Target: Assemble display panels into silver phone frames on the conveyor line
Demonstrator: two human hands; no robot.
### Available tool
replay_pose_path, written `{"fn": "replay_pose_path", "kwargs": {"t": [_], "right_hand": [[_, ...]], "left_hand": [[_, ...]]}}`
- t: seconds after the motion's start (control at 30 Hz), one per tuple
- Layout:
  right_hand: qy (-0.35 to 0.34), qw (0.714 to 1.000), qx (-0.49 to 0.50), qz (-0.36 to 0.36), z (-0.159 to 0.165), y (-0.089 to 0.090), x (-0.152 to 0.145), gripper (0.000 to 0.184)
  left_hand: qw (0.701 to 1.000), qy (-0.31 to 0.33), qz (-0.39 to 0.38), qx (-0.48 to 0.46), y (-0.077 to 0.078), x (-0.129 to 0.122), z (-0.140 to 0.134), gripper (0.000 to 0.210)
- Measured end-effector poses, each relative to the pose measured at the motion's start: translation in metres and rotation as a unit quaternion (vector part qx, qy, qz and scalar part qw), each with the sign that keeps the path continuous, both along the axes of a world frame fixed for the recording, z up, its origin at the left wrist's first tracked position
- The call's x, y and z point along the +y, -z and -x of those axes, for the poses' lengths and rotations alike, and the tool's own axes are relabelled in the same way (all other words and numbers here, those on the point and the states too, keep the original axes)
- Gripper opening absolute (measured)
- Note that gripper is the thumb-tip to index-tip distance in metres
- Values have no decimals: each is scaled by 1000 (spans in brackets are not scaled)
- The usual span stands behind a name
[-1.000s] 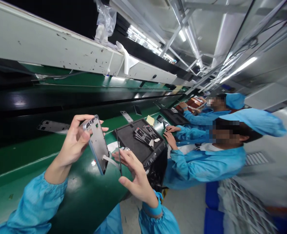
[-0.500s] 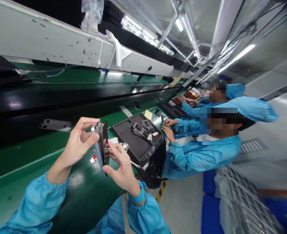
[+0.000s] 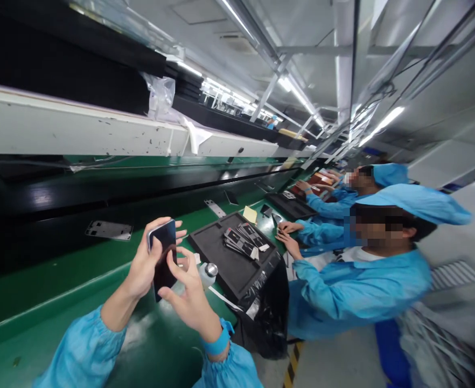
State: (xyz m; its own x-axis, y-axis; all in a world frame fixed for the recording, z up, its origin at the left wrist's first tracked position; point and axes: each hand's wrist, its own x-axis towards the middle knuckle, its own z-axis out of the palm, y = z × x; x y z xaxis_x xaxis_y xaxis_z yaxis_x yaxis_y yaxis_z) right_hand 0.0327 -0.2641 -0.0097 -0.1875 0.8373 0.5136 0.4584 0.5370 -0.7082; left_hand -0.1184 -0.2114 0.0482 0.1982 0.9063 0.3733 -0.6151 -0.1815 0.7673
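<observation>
A smartphone point(image 3: 162, 276) with a dark glossy front and a pale metal rim stands tilted upright in front of me, above the green bench. My left hand point(image 3: 140, 268) grips it from the left, thumb on the front near the edge and fingers behind and over the far side. My right hand point(image 3: 193, 295) is closed at its lower right, with thumb and bent index finger against the dark glass. The remaining right fingers are partly hidden. Behind my right hand stands a clear bottle point(image 3: 208, 275) with a metal cap.
A black tray point(image 3: 207, 241) holds several fanned-out phone parts point(image 3: 241, 243); a black plastic bag point(image 3: 269, 318) hangs at its near side. A metal phone plate point(image 3: 109, 230) lies left. A co-worker's hands point(image 3: 289, 240) are beyond the tray, near a yellow paper point(image 3: 250, 214).
The phone's dark panel, earlier held apart from the frame, now lies against it. The phone has turned its front toward me. My view has tilted up, and my hands appear lower.
</observation>
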Motion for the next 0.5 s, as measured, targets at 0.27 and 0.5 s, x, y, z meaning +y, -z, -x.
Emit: {"fn": "replay_pose_path", "kwargs": {"t": [0.27,0.5], "right_hand": [[61,977,180,101,-6,-43,-1,82],[-2,952,243,188,-10,-58,4,79]], "left_hand": [[994,64,30,80,-7,-13,-10,70],[972,-14,-32,232,-8,-22,-5,63]]}}
